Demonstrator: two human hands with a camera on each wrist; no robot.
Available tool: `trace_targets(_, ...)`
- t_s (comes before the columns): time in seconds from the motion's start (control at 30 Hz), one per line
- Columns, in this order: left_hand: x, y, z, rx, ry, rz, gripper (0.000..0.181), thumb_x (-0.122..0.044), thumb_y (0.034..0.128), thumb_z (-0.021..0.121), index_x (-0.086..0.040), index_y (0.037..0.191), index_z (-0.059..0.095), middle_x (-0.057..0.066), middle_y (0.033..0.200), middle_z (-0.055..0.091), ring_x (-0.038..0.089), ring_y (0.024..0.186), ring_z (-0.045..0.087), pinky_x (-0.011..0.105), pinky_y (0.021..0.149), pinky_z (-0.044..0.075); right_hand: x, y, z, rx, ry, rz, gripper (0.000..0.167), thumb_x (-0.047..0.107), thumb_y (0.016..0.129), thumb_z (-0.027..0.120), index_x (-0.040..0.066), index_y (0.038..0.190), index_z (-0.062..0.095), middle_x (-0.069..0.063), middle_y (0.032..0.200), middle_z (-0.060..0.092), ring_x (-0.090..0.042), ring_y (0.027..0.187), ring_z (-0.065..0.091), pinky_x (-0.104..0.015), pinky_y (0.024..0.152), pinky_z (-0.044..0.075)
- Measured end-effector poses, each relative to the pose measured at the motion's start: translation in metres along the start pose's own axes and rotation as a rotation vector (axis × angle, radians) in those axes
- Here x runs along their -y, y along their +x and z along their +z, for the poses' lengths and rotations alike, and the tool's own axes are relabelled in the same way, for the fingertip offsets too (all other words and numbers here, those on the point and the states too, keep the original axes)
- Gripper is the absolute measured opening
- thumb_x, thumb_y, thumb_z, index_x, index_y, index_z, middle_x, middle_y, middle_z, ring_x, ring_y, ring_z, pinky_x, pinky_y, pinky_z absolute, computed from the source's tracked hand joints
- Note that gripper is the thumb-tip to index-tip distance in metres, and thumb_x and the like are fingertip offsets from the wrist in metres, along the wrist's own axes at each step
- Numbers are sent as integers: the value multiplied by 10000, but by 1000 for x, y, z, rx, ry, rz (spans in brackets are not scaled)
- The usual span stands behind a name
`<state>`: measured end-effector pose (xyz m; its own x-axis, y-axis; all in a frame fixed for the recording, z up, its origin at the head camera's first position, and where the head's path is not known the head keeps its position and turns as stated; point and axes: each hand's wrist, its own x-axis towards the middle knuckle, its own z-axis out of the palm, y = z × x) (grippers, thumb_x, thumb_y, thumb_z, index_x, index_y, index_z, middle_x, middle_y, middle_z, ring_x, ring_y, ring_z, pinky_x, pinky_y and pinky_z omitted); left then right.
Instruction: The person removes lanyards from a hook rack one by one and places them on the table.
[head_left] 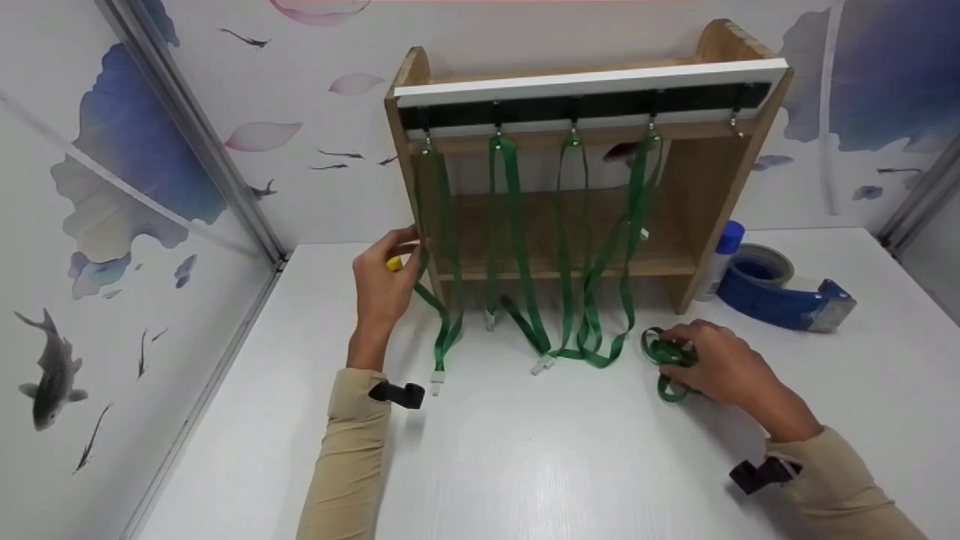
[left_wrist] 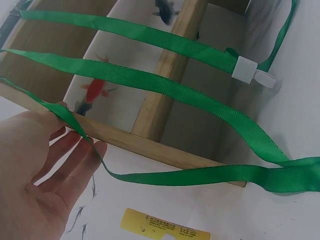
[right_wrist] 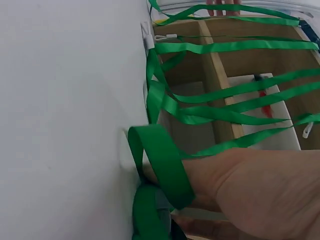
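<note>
My right hand (head_left: 724,364) holds a bunched green lanyard (head_left: 671,351) at the table surface, right of the wooden rack. Close up in the right wrist view, loops of that lanyard (right_wrist: 162,162) stick out past the fingers. My left hand (head_left: 384,281) touches the left side panel of the wooden rack (head_left: 682,289); in the left wrist view its fingers (left_wrist: 85,155) lie behind a green strap (left_wrist: 175,177), against the panel edge. Several green lanyards (head_left: 517,202) hang from hooks on the rack's front bar, their white clips (head_left: 438,379) reaching down to the table.
Another hook (head_left: 735,124) sits at the bar's right end. Right of the rack stand a blue-capped bottle (head_left: 720,262), a roll of tape (head_left: 772,262) and a blue tape dispenser (head_left: 787,307). A yellow label (left_wrist: 165,226) shows beside the left panel. Printed walls enclose the white table (head_left: 525,465).
</note>
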<state>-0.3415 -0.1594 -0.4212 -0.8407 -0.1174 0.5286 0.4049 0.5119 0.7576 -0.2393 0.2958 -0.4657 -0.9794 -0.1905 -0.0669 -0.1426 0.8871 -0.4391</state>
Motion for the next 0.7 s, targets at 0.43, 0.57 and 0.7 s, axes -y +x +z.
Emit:
trace_targets(0.43,2,0,0,1,6,9,274,-183,1034,752,-130,1302,780,51,1314,792,230,1148,779,420,1014,648,-73,3,-28,-66,7,15,432,-16,941,763,-17,1368,699,-336,1260,696,-369,975,658,-692,930,605)
trace_targets(0.57,3,0,0,4,2,12,276,-190,1035,752,-136,1304,780,45,1317,791,223,1151,776,411,1014,648,-83,1,-33,-63,11,-11,415,-21,940,761,-3,1352,715,-336,1279,692,-383,1009,657,-718,958,580)
trace_targets(0.7,3,1,1,8,-4,17,275,-196,1040,745,-141,1307,779,36,1313,794,210,1150,775,400,1030,641,-83,1,-35,-26,20,13,456,92,971,780,21,1410,681,-341,1322,669,-395,1054,664,-700,964,590)
